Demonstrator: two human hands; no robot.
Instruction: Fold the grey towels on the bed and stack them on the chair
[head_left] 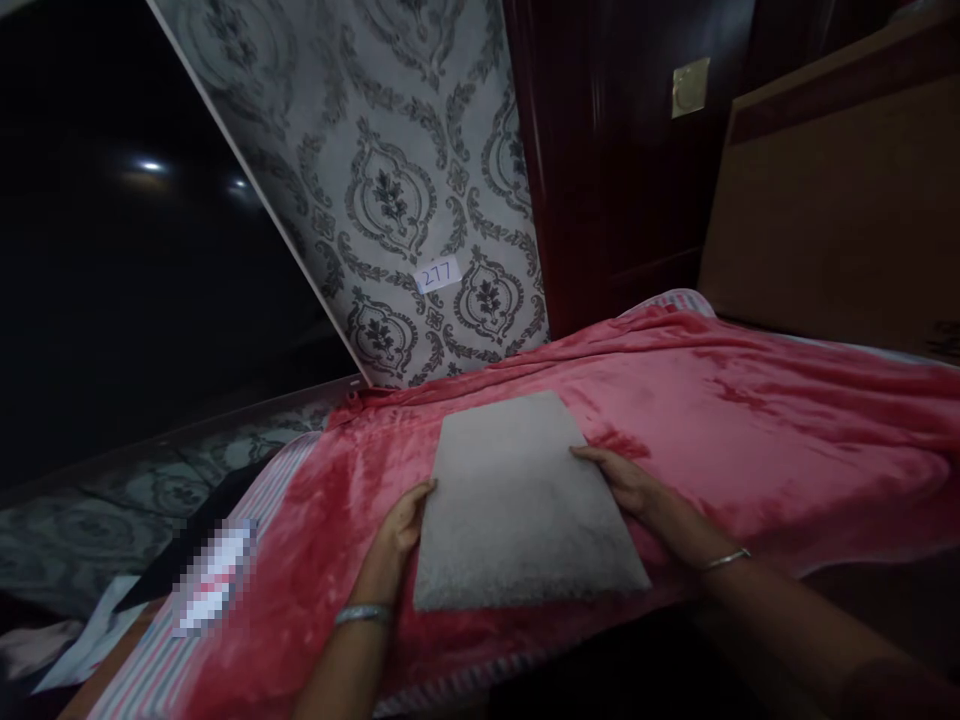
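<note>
A flat grey rectangular piece [521,500] with a rough, fuzzy-looking lower edge is in the middle of the view, over a pink-red plush blanket [750,420]. Whether it is cloth or board, I cannot tell. My left hand [409,515] grips its left edge, fingers partly hidden beneath. On the right edge, a little higher up, my right hand [619,478] holds it, with the fingers out of sight underneath. Both wrists wear silver bangles.
Patterned wallpaper [390,190] with a paper label [438,274] reading 277 rises behind. A large dark screen [150,260] stands at left, a cardboard box [840,200] at right. Striped fabric [150,665] shows along the blanket's left edge.
</note>
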